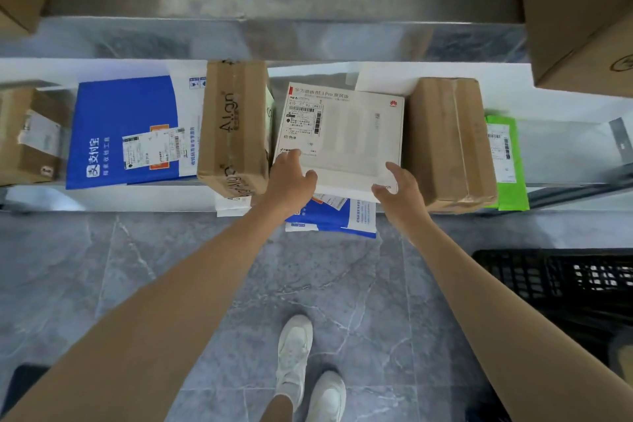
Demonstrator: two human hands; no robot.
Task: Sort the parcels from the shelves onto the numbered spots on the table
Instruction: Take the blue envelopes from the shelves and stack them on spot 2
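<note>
A flat white router box (346,133) with a shipping label lies on the metal shelf (102,198), on top of a blue and white mailer (337,216). My left hand (291,178) rests on the box's near left corner with fingers curled over its top. At the near right corner my right hand (397,186) touches the box, thumb raised beside the edge. On either side stand a brown carton marked "Align" (236,126) and another taped brown carton (448,144).
A large blue mailer (126,133) and a small brown box (29,137) lie further left; a green mailer (507,161) sits at the right. Big cartons (579,10) occupy the upper shelf. A black plastic crate (561,281) stands on the grey tiled floor at right.
</note>
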